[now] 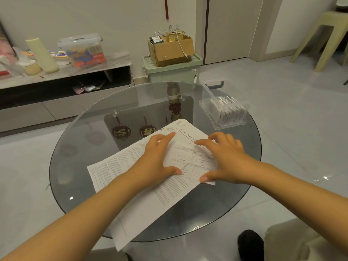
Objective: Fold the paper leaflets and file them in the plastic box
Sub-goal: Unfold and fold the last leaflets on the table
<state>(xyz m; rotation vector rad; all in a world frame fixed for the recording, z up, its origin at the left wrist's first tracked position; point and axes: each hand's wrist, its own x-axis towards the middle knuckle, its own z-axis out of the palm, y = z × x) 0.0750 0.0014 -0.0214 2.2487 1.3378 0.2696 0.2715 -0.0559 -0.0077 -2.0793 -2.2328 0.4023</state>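
Here, both hands press down on a large printed paper leaflet (131, 178) spread across the round glass table (90, 129). The leaflet lies at a slant, its near corner hanging past the table's front edge, and its right end is folded over onto itself, so a smaller flap sits on top of the sheet. The left hand (158, 157) lies flat on the sheet just left of that flap, with its fingers (169, 136) stretched forward and its thumb reaching out to the right onto the flap's edge. The right hand (227, 157) rests on the flap itself, with its fingers (203, 142) bent at the knuckles and the tips pressing the paper; its thumb pins the near corner of the flap. Neither hand pinches or lifts the paper; both only bear down on it.

The clear plastic box (222, 106) stands on the far right part of the table, well apart from the hands, open on top and already holding a row of folded leaflets (229, 110) standing on edge. Its blue handle is at the far end.
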